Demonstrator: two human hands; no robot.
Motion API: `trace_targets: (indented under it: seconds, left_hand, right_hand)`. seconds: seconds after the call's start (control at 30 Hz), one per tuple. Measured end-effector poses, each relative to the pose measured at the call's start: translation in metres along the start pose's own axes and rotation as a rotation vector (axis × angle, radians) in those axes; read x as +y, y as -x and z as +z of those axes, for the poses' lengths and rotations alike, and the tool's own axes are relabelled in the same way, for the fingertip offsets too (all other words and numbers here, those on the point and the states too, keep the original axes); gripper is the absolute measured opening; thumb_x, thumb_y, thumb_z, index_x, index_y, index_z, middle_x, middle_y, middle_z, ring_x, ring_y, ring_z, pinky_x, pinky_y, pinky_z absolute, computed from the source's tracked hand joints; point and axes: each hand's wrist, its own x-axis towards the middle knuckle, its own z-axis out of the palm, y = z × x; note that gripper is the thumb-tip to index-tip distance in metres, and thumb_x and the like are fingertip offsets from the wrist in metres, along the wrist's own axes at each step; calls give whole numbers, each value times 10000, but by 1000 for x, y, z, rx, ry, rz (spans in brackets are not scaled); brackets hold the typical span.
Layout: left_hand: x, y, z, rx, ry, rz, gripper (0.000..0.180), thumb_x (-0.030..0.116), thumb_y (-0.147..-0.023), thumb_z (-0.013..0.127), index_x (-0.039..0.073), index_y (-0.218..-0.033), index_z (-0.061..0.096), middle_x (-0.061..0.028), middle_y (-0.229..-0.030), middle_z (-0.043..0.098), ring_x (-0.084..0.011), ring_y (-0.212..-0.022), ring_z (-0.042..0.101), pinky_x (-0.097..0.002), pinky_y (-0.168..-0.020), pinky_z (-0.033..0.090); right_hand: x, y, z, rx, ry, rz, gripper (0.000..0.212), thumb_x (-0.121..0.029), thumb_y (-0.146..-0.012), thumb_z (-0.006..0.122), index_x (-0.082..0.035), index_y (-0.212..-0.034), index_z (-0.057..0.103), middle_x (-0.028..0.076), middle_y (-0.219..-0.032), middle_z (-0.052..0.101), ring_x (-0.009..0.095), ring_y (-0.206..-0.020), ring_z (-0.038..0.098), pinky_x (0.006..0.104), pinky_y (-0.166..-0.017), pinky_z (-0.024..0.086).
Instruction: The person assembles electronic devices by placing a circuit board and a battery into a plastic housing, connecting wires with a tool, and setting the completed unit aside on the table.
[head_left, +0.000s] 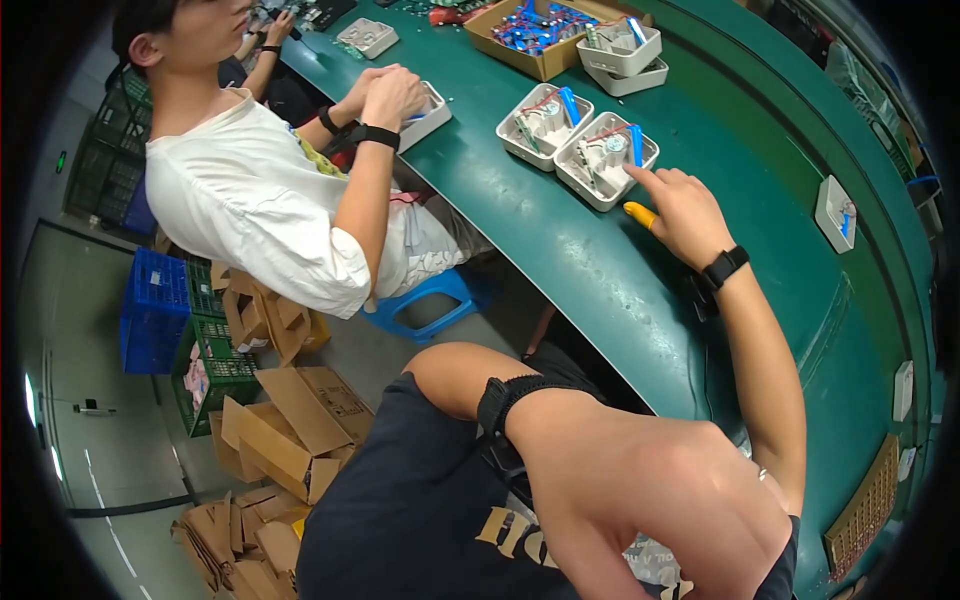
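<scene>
A person in a dark shirt is sitting at a long green conveyor table (560, 250) that is running from the lower right of the frame up toward the top centre. Their right hand (680, 210), right of centre, is reaching out over the belt with the index finger extended and touching the near corner of a white plastic housing (607, 158); the other fingers are curling loosely, grasping nothing. A yellow cover is showing on one fingertip (638, 214) at the hand's lower left edge. A black watch (725, 267) is sitting on that wrist.

The housing is lying open side up just above the hand, holding grey parts, thin wires and a blue piece. A second white housing (545, 125) is lying touching it on its upper left.

The left hand is not showing: the left arm is bending through the lower centre of the frame, wearing a black wrist strap (497, 400), and I cannot tell how its fingers are held.

In the upper left, a co-worker in a white shirt (250, 210) is sitting on a blue stool (425, 300), both hands clenching together over another white tray (432, 112). At the top centre, a cardboard box (530, 35) is holding blue parts. Flattened cardboard (270, 430) is lying on the floor at lower left, beside blue and green crates (165, 320).
</scene>
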Motion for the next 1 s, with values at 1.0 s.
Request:
trace_targets:
  seconds: [1.0]
  left_hand:
    - [-47,47,-253,706,-1772,-99,239,244,-901,793,35,-1001,736,-108,-1134,709,-335,-1056,667,-423,-898,547]
  right_hand:
    - [49,108,-19,343,-123,77,339,-152,-848,829,-66,-1160,726,118,-1052,689,300,-931,674,395,-803,561]
